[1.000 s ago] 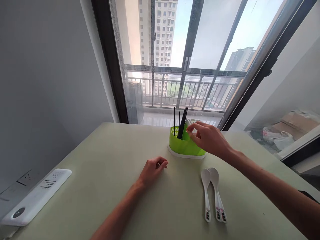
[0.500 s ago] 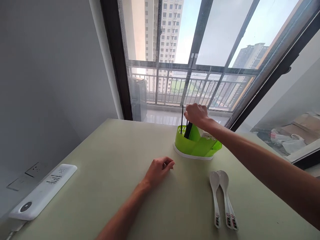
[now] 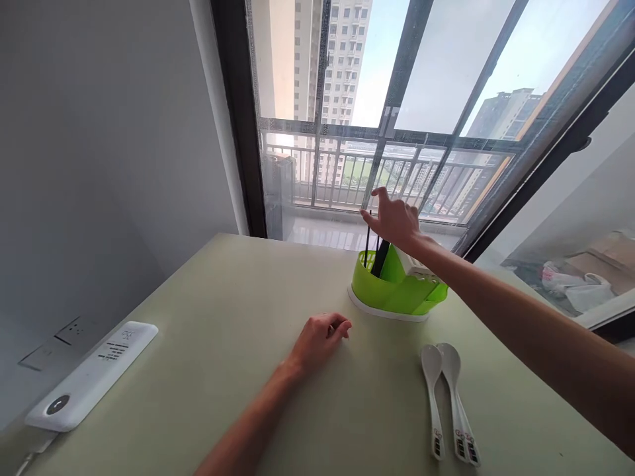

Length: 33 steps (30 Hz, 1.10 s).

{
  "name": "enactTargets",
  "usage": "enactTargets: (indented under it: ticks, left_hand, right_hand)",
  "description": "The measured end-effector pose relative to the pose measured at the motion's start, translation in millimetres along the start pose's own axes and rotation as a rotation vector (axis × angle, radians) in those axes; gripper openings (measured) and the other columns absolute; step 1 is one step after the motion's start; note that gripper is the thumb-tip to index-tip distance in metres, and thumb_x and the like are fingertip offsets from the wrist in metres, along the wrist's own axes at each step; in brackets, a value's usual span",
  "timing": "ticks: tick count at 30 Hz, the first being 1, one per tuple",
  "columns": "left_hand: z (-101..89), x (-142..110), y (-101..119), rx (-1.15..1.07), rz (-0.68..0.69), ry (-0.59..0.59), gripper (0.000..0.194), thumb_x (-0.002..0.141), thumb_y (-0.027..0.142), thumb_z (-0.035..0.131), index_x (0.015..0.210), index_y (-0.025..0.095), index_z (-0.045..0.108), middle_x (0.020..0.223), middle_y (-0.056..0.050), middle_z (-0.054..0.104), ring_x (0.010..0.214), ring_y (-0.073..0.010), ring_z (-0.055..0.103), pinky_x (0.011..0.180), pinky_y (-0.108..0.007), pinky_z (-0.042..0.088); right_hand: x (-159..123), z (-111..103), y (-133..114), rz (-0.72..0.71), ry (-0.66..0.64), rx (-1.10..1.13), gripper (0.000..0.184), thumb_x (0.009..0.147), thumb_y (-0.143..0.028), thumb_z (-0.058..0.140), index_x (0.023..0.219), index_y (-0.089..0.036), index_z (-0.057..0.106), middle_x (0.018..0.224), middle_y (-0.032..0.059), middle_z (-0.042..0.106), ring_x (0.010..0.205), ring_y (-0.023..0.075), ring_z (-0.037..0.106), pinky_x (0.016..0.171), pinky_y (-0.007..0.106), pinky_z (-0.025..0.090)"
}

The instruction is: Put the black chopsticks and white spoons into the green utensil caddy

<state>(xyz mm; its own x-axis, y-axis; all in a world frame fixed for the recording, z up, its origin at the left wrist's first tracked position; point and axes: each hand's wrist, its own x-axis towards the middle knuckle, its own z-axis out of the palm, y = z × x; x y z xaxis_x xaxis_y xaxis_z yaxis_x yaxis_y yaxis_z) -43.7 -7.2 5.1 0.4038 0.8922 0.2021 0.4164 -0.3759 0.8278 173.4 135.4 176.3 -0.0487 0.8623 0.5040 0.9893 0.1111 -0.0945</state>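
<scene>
My right hand (image 3: 394,215) is above the green utensil holder (image 3: 391,291), its thumb and index finger spread apart with nothing held between them. Thin black sticks (image 3: 368,241) and a wider black handle (image 3: 380,258) stand in the holder's left part, just below that hand. A white piece (image 3: 414,263) sits at the holder's right, partly covered by my forearm. My left hand (image 3: 320,340) rests on the table with its fingers curled in, and I see nothing in it. Right of it lie white spoons (image 3: 450,363) with printed handles, partly overlapping.
A white power strip (image 3: 94,377) with a cable lies along the table's left edge, near wall sockets (image 3: 69,330). The pale table (image 3: 223,297) meets a large window with dark frames (image 3: 248,165) at the back. Bags (image 3: 585,284) show beyond the glass at right.
My right hand has opened: thumb and index finger were together over the black utensils and now are apart, slightly higher. The left hand stays resting. The view has shifted slightly.
</scene>
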Motion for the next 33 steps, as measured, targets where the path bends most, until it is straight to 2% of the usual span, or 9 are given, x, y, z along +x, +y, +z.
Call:
enactTargets:
  ticks: [4,7,12,16,18,20,25,29,33]
  left_hand:
    - [-1.3,0.4,1.1,0.008,-0.017,-0.007,0.035,0.1,0.045,0.05,0.092,0.021,0.074,0.084,-0.001,0.078,0.065,-0.0138,0.06,0.067,-0.025,0.047]
    - [-1.6,0.6,1.6,0.006,-0.009,-0.003,0.036,0.1,0.046,0.049,0.092,0.021,0.075,0.083,-0.001,0.078,0.064,-0.0133,0.059,0.067,-0.025,0.047]
    - [-1.1,2.0,1.7,0.007,-0.01,0.002,0.036,0.099,0.046,0.05,0.091,0.021,0.075,0.083,-0.001,0.078,0.063,-0.0129,0.057,0.065,-0.025,0.047]
    - [-1.3,3.7,2.1,0.002,-0.007,0.001,0.037,0.1,0.046,0.049,0.09,0.021,0.074,0.082,0.0,0.077,0.062,-0.012,0.055,0.063,-0.024,0.045]
    - [-1.7,4.3,2.6,0.003,-0.006,0.002,0.038,0.1,0.047,0.049,0.09,0.02,0.074,0.081,0.0,0.076,0.061,-0.0116,0.053,0.062,-0.024,0.044]
    - [-2.2,4.8,3.3,0.011,-0.011,0.001,0.04,0.1,0.049,0.047,0.091,0.021,0.074,0.08,0.0,0.075,0.061,-0.0115,0.052,0.06,-0.024,0.043]
    - [-3.0,6.1,5.5,0.042,-0.021,0.008,0.045,0.099,0.054,0.046,0.087,0.021,0.075,0.074,0.001,0.071,0.059,-0.0115,0.05,0.058,-0.024,0.041]
    - [-2.8,7.2,7.4,0.044,-0.012,0.002,0.043,0.099,0.053,0.047,0.088,0.022,0.075,0.077,0.002,0.073,0.059,-0.0114,0.051,0.06,-0.023,0.042]
    - [-2.2,8.2,9.4,0.056,-0.018,-0.021,0.041,0.099,0.052,0.048,0.09,0.023,0.075,0.077,0.002,0.073,0.06,-0.0119,0.053,0.061,-0.023,0.042]
  right_hand:
    - [1.4,-1.2,3.7,0.019,0.003,-0.003,0.051,0.098,-0.04,0.049,0.141,-0.015,0.045,0.083,0.0126,0.072,0.078,0.0316,0.066,0.072,0.042,0.046]
    - [-13.0,-12.5,0.7,-0.002,0.025,0.052,0.047,0.097,-0.036,0.048,0.14,-0.016,0.045,0.08,0.0104,0.073,0.074,0.0295,0.066,0.069,0.04,0.045]
    - [-53.4,-39.2,-9.0,-0.179,0.017,0.081,0.035,0.098,-0.031,0.046,0.131,-0.023,0.051,0.075,0.0018,0.073,0.061,0.0203,0.062,0.059,0.03,0.036]
    - [-71.8,-56.2,-8.8,-0.36,-0.008,0.128,0.022,0.099,-0.031,0.048,0.113,-0.024,0.064,0.099,0.0034,0.077,0.067,0.0167,0.063,0.059,0.028,0.033]
    - [-81.9,-65.7,-7.5,-0.401,-0.077,0.149,0.02,0.099,-0.032,0.05,0.105,-0.023,0.067,0.097,0.0032,0.077,0.067,0.0158,0.064,0.058,0.027,0.033]
    - [-99.4,-76.9,-6.4,-0.417,-0.164,0.136,0.02,0.099,-0.033,0.05,0.103,-0.025,0.068,0.085,0.0008,0.076,0.064,0.0158,0.064,0.057,0.026,0.032]
    - [-169.1,-96.8,8.7,-0.469,-0.4,0.012,0.02,0.1,-0.03,0.049,0.094,-0.025,0.068,0.08,-0.0003,0.075,0.058,0.0149,0.064,0.057,0.027,0.032]
    - [-214.5,-87.2,45.0,-0.313,-0.616,-0.09,0.025,0.1,-0.031,0.048,0.087,-0.026,0.068,0.072,0.0011,0.073,0.061,0.0178,0.069,0.055,0.027,0.03]
    - [-242.7,-67.9,69.2,-0.158,-0.732,-0.148,0.023,0.098,-0.029,0.05,0.095,-0.025,0.072,0.075,0.0051,0.077,0.068,0.0245,0.074,0.054,0.027,0.033]
